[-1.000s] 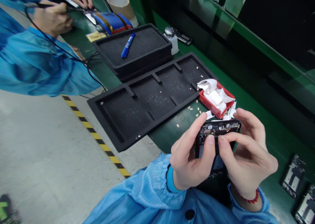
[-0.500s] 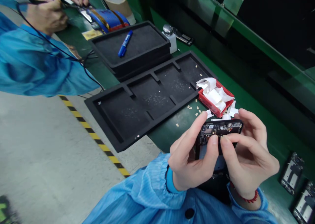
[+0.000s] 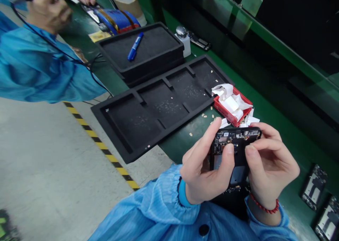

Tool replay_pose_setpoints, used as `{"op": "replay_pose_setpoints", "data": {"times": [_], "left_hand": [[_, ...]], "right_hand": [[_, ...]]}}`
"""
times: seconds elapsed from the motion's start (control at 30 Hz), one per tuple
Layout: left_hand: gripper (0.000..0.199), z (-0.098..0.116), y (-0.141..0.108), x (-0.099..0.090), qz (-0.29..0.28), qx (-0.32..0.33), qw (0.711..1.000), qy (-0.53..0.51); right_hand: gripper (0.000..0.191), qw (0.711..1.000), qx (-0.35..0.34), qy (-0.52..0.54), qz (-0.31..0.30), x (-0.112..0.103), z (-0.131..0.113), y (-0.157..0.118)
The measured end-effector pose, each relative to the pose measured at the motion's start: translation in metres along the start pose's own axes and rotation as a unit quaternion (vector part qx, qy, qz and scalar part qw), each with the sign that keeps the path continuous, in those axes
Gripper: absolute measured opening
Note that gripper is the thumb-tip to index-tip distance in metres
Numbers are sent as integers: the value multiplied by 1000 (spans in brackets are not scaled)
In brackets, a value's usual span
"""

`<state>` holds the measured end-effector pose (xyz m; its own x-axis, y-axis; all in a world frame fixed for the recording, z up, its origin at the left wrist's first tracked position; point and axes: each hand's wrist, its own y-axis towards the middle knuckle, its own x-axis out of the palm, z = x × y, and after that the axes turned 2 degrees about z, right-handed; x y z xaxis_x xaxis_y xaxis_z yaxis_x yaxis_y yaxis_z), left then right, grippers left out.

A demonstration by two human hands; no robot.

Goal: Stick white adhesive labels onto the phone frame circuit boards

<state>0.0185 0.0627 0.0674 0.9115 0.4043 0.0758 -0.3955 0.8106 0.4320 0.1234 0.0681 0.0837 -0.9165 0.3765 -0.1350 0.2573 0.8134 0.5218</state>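
An opened smartphone (image 3: 240, 152), its circuit board bare along the top and a grey-blue panel lower down, is tilted up in front of me. My left hand (image 3: 205, 165) grips its left side, with the thumb lying over the board and the fingers behind. At the right side, my right hand (image 3: 274, 165) has its fingers around the edge and its thumb and forefinger together over the phone's face. Whether a small part sits in that pinch is hidden. Just beyond the phone is a red bin (image 3: 227, 112) heaped with white paper strips (image 3: 231, 103).
A long black compartment tray (image 3: 159, 135) lies left of the bin, with stacked black trays (image 3: 156, 66) and a blue marker (image 3: 135, 46) behind. More opened phones (image 3: 314, 187) lie at right. A co-worker's hand (image 3: 50, 11) holds a corded tool at upper left. A dispenser bottle (image 3: 184, 41) stands behind.
My right thumb and forefinger have shifted right, away from my left thumb, uncovering more of the phone's middle. The phone leans back a little more. The co-worker's tool hand has moved slightly.
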Motion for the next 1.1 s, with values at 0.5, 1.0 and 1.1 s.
{"op": "replay_pose_setpoints", "data": {"times": [0.5,1.0,1.1], "left_hand": [[65,-3,1,-6,-27,50,998,7],[56,-5,11,-7,-63,-7,998,-21],[47,-8,14,-9,-88,-72,991,-73]], "right_hand": [[19,998,50,32,-6,2,-3,0],[22,996,72,49,13,8,5,-2],[19,994,86,62,23,10,10,-3]]}}
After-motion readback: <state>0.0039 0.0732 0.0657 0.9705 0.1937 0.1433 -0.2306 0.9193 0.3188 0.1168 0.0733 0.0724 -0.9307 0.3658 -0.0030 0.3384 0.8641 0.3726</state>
